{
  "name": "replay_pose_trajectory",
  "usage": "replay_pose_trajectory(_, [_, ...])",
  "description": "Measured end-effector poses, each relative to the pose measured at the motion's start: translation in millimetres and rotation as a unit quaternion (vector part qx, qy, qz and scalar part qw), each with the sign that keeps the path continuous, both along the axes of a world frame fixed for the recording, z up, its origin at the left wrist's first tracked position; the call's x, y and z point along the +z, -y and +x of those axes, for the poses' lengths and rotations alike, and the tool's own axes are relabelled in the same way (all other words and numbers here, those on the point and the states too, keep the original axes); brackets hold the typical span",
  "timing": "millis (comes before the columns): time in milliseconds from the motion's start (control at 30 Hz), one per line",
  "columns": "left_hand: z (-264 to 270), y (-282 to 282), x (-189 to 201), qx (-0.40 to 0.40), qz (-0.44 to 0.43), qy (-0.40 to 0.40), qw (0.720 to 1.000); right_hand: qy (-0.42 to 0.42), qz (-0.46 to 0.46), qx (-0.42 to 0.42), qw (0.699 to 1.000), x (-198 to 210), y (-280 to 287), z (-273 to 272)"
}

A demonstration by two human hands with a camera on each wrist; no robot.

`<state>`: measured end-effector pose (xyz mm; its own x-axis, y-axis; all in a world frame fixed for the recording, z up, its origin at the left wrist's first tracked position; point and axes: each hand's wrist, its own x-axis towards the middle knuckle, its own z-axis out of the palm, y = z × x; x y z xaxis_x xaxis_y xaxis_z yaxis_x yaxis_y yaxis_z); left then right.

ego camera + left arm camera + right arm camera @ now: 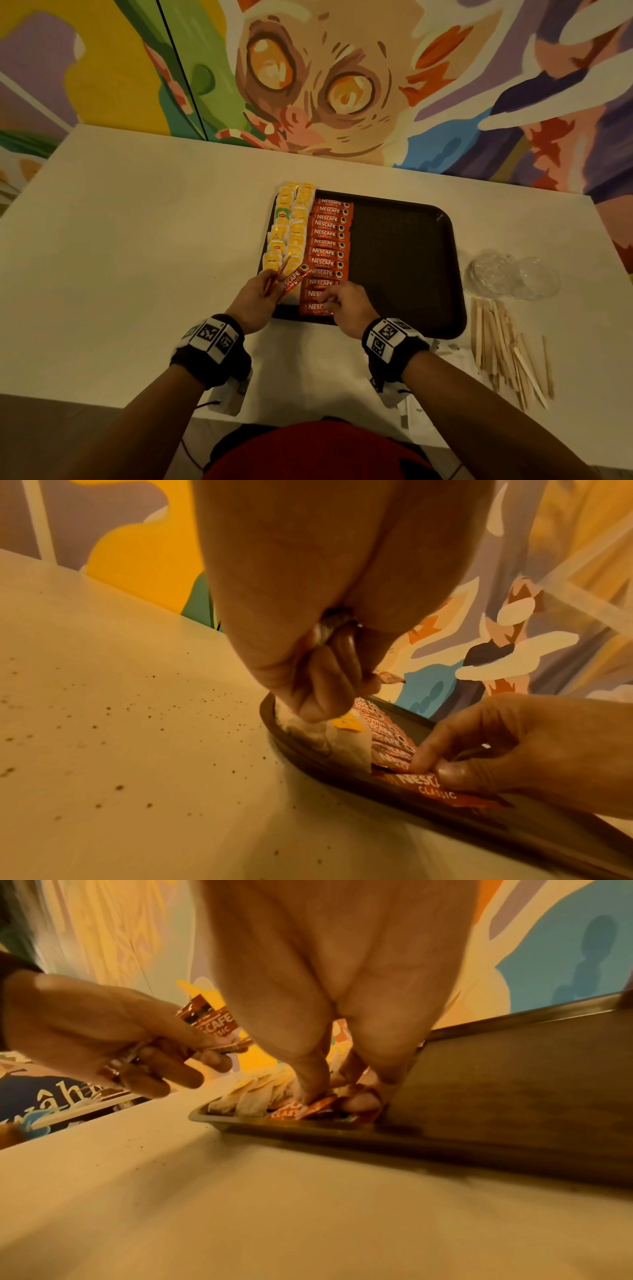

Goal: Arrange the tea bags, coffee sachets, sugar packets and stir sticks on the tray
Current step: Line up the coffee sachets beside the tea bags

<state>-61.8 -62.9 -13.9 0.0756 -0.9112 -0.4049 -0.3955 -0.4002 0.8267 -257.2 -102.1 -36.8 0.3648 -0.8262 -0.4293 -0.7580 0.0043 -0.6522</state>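
Note:
A dark tray (411,246) lies on the white table. Two columns of yellow tea bags (291,226) fill its left side, and a column of red Nescafe sachets (329,246) runs beside them. My left hand (255,299) hovers at the tray's near left corner and grips a few loose coffee sachets (294,279) (212,1023). My right hand (342,305) is at the near end of the sachet column, pinching the nearest sachet (428,785) (298,1110) against the tray. Wooden stir sticks (507,349) lie on the table right of the tray.
Crumpled clear plastic (510,277) lies right of the tray, beyond the sticks. White paper packets (421,418) lie near the table's front edge under my right forearm. A painted mural wall (308,85) rises behind the table. The tray's right half shows bare surface.

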Motion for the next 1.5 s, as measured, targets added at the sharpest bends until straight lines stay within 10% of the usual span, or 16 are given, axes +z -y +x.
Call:
replay_pose_trajectory(367, [-3, 5, -6, -0.026, 0.01, -0.009, 1.0, -0.051, -0.067, 0.026, 0.996, -3, -2, 0])
replay_pose_trajectory(633, [-10, 9, -2, -0.045, 0.005, -0.017, 0.999, 0.068, -0.026, -0.093, 0.993, 3, 4, -7])
replay_pose_trajectory(833, [-14, 11, 4, -0.049, 0.008, -0.053, 0.997, 0.329, 0.201, -0.302, 0.872, 29, 9, 1])
replay_pose_trajectory(967, [-19, 12, 9, -0.031, -0.006, -0.068, 0.997, 0.292, 0.115, -0.213, 0.925, 31, 7, 0])
replay_pose_trajectory(1500, [-29, 15, 0, 0.113, -0.019, -0.055, 0.992, 0.237, 0.093, -0.266, 0.93, 8, 18, -14])
